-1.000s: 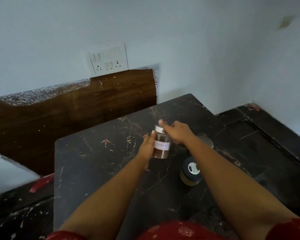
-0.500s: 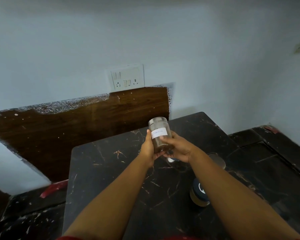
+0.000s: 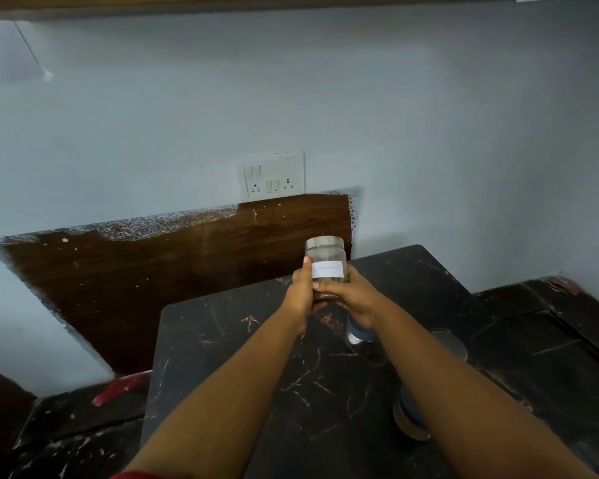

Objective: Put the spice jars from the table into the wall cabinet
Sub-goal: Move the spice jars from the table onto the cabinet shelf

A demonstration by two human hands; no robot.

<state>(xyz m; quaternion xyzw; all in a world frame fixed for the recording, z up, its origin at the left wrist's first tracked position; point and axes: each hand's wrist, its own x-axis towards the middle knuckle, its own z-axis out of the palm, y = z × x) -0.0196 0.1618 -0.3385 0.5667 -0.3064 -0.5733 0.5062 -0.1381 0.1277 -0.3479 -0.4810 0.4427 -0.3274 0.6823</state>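
Note:
I hold a clear spice jar (image 3: 325, 259) with a silver lid and a white label upright above the black marble table (image 3: 242, 340). My left hand (image 3: 300, 293) grips its left side and my right hand (image 3: 351, 293) wraps its lower right side. Under my right arm stand other jars: one with a dark lid (image 3: 358, 335), partly hidden by my wrist, a blue-lidded one (image 3: 408, 418) near the table's front, and a clear one (image 3: 450, 344) to the right. A wooden strip at the top edge (image 3: 222, 3) looks like the wall cabinet's underside.
A white switch and socket plate (image 3: 274, 176) sits on the pale wall above a dark wooden panel (image 3: 153, 264). A black counter (image 3: 550, 323) runs to the right of the table. A red object (image 3: 118, 392) lies low on the left.
Both hands have lifted the labelled jar off the table and raised it. The view has tilted upward, bringing the wooden strip at the top into sight.

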